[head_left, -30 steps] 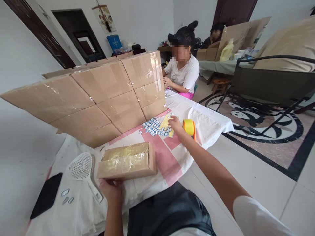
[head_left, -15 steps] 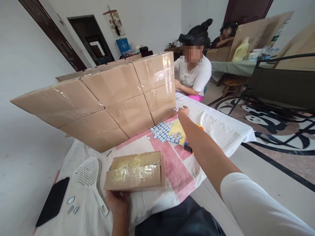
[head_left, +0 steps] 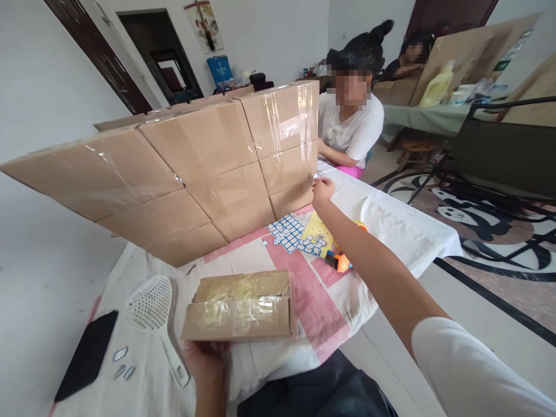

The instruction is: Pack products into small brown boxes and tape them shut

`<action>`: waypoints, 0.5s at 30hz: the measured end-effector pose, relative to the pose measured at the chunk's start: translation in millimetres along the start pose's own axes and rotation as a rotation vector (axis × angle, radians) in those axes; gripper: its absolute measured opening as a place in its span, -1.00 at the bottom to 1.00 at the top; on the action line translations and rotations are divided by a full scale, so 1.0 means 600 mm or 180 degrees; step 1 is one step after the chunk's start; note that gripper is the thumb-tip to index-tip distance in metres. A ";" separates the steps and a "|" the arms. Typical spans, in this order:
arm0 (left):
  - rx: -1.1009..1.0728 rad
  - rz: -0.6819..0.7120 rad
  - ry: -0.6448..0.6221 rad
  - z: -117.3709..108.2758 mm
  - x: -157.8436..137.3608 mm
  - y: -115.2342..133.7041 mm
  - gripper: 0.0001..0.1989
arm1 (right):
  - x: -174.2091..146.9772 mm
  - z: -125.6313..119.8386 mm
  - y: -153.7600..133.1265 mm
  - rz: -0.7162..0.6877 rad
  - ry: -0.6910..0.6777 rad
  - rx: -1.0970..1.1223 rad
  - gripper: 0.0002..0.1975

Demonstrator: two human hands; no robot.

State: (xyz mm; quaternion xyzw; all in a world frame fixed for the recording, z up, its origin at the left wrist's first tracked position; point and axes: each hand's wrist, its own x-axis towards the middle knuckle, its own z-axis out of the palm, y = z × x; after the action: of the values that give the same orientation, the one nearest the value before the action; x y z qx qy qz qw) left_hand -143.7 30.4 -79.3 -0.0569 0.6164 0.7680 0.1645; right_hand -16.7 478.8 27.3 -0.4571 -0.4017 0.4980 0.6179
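My right hand (head_left: 322,191) reaches out past the right end of the tall cardboard partition (head_left: 212,150). Its fingers are pinched on a small white piece (head_left: 317,175), too small to make out fully. At the near edge of the table, my left hand (head_left: 208,362) grips the lower edge of a small taped cardboard box (head_left: 238,318); some of its fingers are hidden by the box. Below my right forearm lie a blue-and-white grid sheet (head_left: 286,231) and a yellow sheet (head_left: 313,223), with several small white pieces scattered over them.
Left of the box lie a white slotted skimmer (head_left: 152,304), a black tablet-like slab (head_left: 89,353) and several small pieces. An orange-and-black object (head_left: 341,262) sits under my right forearm. Across the table a person (head_left: 351,121) sits behind the partition; another person is farther back.
My right hand has risen slightly with its fingers drawn in, and the small white piece is now higher. The camera view has shifted a little. My left hand stays at the box.
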 end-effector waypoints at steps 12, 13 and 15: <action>0.0157 0.0120 -0.0110 0.006 -0.012 0.008 -0.28 | -0.343 -0.233 0.018 0.0408 -0.3594 0.0069 -0.71; 0.0167 0.0104 -0.0114 0.005 -0.011 0.008 -0.27 | -0.369 -0.251 0.036 0.0421 -0.3646 0.0039 -0.70; 0.0183 0.0087 -0.0139 0.005 -0.011 0.008 -0.23 | -0.405 -0.273 0.063 0.0438 -0.3617 0.0064 -0.68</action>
State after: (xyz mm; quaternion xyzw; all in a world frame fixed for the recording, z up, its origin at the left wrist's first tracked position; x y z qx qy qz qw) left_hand -138.5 31.3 -72.5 -0.0270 0.6352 0.7531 0.1690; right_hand 85.8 216.4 -61.8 -0.1368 -0.6354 0.7084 0.2753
